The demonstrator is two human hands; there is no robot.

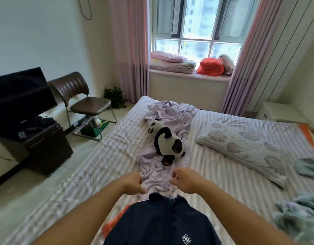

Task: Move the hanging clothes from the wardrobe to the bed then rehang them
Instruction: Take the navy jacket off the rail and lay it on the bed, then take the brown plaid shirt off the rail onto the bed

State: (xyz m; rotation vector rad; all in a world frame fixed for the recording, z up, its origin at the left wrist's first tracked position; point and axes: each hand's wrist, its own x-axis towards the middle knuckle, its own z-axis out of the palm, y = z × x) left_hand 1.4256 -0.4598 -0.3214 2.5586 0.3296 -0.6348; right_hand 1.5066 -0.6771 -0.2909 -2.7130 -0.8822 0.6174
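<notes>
The navy shirt (pixel 163 221) is lying on the bed (pixel 106 156), collar pointing away from the person and long axis running toward them, with the pink hanger (pixel 171 189) sticking out at the neck. The right hand (pixel 185 180) is pinching the hanger hook with curled fingers, while the left hand (pixel 133 182) is hovering just beside the collar, fingers loosely curled, apparently holding nothing.

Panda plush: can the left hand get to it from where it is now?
Probably yes. The left hand hovers over the crumpled lilac sheet, and the panda plush lies on that sheet just beyond it with nothing between; its fingers look curled, seemingly holding nothing.
</notes>
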